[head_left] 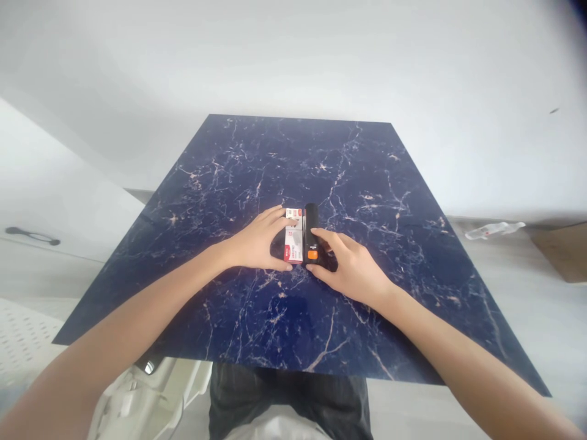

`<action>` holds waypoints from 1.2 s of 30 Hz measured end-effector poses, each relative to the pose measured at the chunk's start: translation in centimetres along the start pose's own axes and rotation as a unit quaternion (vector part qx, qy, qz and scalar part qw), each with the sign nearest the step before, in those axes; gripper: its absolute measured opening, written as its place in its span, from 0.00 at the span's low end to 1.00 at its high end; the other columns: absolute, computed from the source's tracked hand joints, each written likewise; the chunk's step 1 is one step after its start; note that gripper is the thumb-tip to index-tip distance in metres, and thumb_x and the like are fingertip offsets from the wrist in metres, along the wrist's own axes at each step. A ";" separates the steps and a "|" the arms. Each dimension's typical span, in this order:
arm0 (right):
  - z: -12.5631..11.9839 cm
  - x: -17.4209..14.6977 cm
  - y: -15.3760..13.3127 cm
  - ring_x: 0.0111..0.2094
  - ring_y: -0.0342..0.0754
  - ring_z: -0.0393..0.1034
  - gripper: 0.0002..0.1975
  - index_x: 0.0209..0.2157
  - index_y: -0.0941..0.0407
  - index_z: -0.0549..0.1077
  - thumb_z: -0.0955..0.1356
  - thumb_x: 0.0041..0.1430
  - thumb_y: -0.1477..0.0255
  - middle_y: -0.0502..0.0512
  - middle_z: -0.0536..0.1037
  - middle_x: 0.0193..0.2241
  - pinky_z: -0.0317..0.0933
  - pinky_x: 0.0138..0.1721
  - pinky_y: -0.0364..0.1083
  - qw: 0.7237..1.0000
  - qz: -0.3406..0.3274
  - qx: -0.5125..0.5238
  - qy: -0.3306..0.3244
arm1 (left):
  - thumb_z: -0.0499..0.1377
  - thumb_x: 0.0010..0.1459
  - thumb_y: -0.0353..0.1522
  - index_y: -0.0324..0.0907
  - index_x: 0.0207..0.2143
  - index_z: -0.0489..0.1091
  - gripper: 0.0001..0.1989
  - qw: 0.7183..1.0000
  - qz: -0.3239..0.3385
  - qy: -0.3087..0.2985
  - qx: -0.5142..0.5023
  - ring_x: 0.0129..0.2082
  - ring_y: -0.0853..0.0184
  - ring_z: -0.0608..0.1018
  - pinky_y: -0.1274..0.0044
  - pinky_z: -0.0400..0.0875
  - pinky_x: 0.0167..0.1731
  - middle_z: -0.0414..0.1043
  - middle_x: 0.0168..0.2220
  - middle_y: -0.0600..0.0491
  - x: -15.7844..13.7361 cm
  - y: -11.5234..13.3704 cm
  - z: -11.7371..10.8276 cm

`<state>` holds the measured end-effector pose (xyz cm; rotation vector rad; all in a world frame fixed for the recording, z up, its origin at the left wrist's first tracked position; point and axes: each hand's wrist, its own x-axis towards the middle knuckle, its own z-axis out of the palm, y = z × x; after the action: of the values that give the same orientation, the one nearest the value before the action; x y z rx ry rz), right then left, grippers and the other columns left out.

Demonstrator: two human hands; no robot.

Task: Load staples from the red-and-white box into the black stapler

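Note:
Two small red-and-white cardboard boxes, a smaller far box (290,213) and a longer near box (293,245), lie end to end on the blue marbled table (275,159). My left hand (261,241) curves around their left side, thumb at the near end and a fingertip over the far box. Right beside them lies a black stapler (311,219) with an orange patch at its near end, parallel to the boxes. My right hand (348,263) grips it from the right, thumb at the near end, index finger along its side. Printing on the boxes is too small to read.
A white wall (293,55) rises behind the table. To the right, lower down, are a clear plastic wrapper (494,230) and a brown cardboard box (564,250). Cream-coloured plastic items (137,397) stand below the front left edge, near my legs (243,397).

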<state>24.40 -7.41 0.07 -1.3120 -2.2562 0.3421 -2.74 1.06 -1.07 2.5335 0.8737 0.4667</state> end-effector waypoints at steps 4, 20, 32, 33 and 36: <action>0.3 0.3 -1.1 0.46 0.61 0.80 0.31 0.63 0.52 0.65 0.73 0.61 0.65 0.63 0.81 0.50 0.76 0.44 0.58 1.000 0.019 0.009 0.023 | 0.76 0.43 0.46 0.46 0.64 0.65 0.47 0.999 0.012 0.028 0.012 0.70 0.38 0.62 0.45 0.60 0.67 0.64 0.66 0.38 0.4 0.4 0.0; -4.4 1.1 5.9 0.33 0.55 0.80 0.29 0.57 0.49 0.69 0.73 0.52 0.63 0.53 0.84 0.38 0.71 0.38 0.54 0.977 0.186 0.011 0.104 | 0.71 0.46 0.54 0.39 0.75 0.48 0.62 0.998 0.051 0.018 0.012 0.68 0.39 0.66 0.50 0.59 0.66 0.63 0.68 0.35 13.1 1.4 3.6; -12.5 -2.2 16.8 0.35 0.56 0.76 0.27 0.55 0.51 0.70 0.68 0.50 0.67 0.53 0.82 0.33 0.64 0.42 0.54 0.936 0.301 -0.057 0.171 | 0.67 0.49 0.56 0.36 0.77 0.45 0.63 0.995 0.093 0.003 0.022 0.70 0.39 0.62 0.53 0.54 0.68 0.57 0.72 0.34 28.6 7.2 10.0; -12.7 -2.4 17.1 0.36 0.57 0.75 0.29 0.56 0.51 0.69 0.69 0.49 0.67 0.53 0.82 0.33 0.64 0.42 0.54 0.934 0.312 -0.060 0.162 | 0.67 0.49 0.56 0.36 0.76 0.45 0.63 0.995 0.092 -0.009 0.024 0.70 0.39 0.61 0.53 0.54 0.68 0.57 0.72 0.34 29.2 7.4 10.4; -13.1 -2.9 17.9 0.37 0.59 0.75 0.34 0.60 0.52 0.67 0.70 0.48 0.67 0.55 0.82 0.35 0.64 0.42 0.55 0.933 0.331 -0.053 0.129 | 0.66 0.49 0.58 0.35 0.76 0.46 0.63 0.996 0.076 -0.043 0.028 0.72 0.39 0.59 0.53 0.51 0.70 0.55 0.73 0.33 30.0 7.7 11.1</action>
<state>45.78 -1.36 2.16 -2.0282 -1.5818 0.2532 28.39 11.81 -1.57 2.6627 0.6736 0.3801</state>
